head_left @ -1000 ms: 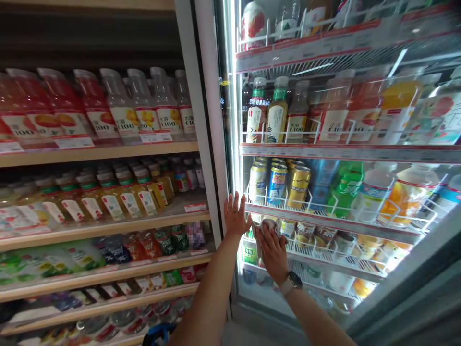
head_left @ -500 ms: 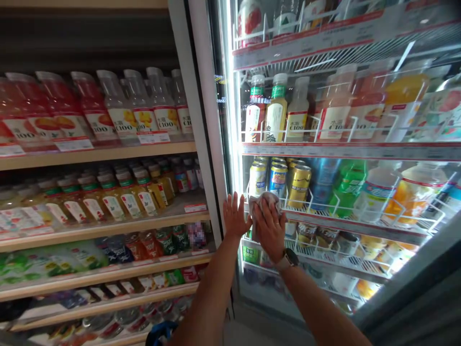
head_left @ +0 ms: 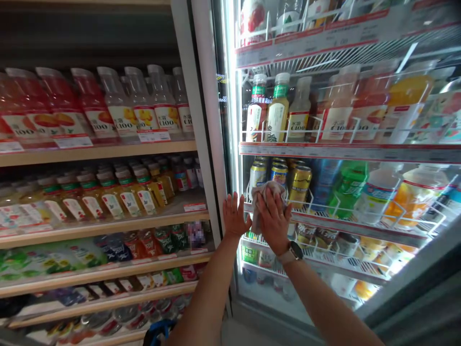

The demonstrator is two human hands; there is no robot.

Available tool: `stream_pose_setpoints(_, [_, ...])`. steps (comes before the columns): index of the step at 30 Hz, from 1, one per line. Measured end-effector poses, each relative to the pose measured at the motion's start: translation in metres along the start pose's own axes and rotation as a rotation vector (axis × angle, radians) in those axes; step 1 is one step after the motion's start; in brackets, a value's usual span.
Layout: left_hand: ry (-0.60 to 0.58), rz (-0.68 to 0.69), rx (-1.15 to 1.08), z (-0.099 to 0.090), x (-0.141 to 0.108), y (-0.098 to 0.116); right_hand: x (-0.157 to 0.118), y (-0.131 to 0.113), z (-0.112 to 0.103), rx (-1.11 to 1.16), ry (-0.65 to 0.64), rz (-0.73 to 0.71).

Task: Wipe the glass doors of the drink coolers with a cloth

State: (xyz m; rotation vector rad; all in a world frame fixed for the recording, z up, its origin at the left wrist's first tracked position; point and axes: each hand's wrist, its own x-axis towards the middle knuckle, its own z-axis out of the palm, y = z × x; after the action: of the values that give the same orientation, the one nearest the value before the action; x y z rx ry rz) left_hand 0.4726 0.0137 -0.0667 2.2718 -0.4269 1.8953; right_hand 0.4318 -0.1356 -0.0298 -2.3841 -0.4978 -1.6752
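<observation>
With right hand (head_left: 275, 223) spread flat over the cloth (head_left: 256, 211), press evenly against the glass door (head_left: 259, 298), before the cans (head_left: 299, 185); brace with left hand (head_left: 236, 220), open and empty, at left edge.

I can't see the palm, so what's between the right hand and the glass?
A pale, crumpled cloth lies between the right hand and the glass, as the head view shows.

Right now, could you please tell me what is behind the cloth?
A blue can shows above the cloth, its lower part covered; anything wholly behind the cloth cannot be seen.
</observation>
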Motion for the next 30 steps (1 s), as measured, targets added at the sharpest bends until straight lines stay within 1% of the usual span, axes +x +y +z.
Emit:
stream_pose_setpoints(2, [0.001,0.000,-0.009,0.000,0.000,0.000,0.006,0.000,0.000,-0.004,0.036,-0.004])
stream_pose_setpoints(4, [-0.010,-0.005,-0.017,0.002,-0.002,-0.001,-0.008,-0.002,0.002,-0.002,0.058,-0.018])
stream_pose_setpoints(6, [-0.026,-0.012,-0.016,0.005,-0.005,-0.002,-0.037,-0.003,0.006,0.009,0.043,-0.028])
stream_pose_setpoints(9, [-0.048,-0.033,0.013,0.008,-0.009,-0.003,-0.090,-0.003,0.014,0.022,-0.049,-0.036])
stream_pose_setpoints(11, [-0.053,-0.041,0.026,0.008,-0.009,-0.003,-0.113,-0.002,0.017,0.026,-0.112,-0.038])
stream_pose_setpoints(12, [-0.052,-0.042,0.027,0.008,-0.009,-0.003,-0.117,-0.001,0.017,0.028,-0.140,-0.043])
stream_pose_setpoints(13, [-0.050,-0.040,0.024,0.008,-0.008,-0.003,-0.116,0.000,0.017,0.032,-0.161,-0.047])
stream_pose_setpoints(15, [-0.032,-0.030,0.008,0.006,-0.006,-0.002,-0.097,0.002,0.014,0.032,-0.155,-0.052])
stream_pose_setpoints(20, [0.020,-0.017,-0.026,0.005,-0.002,-0.001,-0.013,0.004,-0.001,-0.010,0.000,-0.021])
stream_pose_setpoints(22, [0.018,-0.013,-0.017,0.006,-0.002,-0.002,0.008,0.004,-0.004,-0.029,0.031,-0.016])
stream_pose_setpoints(24, [-0.001,-0.017,-0.020,0.007,-0.002,-0.004,0.014,0.003,-0.004,-0.042,0.045,-0.017])
stream_pose_setpoints(26, [-0.029,-0.029,-0.043,0.004,-0.001,-0.005,0.013,0.001,-0.004,-0.045,0.031,-0.010])
stream_pose_setpoints(28, [-0.048,-0.038,-0.089,-0.006,0.003,-0.003,0.008,-0.002,-0.005,-0.034,0.000,0.003])
stream_pose_setpoints(30, [-0.062,-0.061,-0.157,-0.021,0.010,0.004,0.006,-0.005,-0.009,-0.005,-0.038,-0.007])
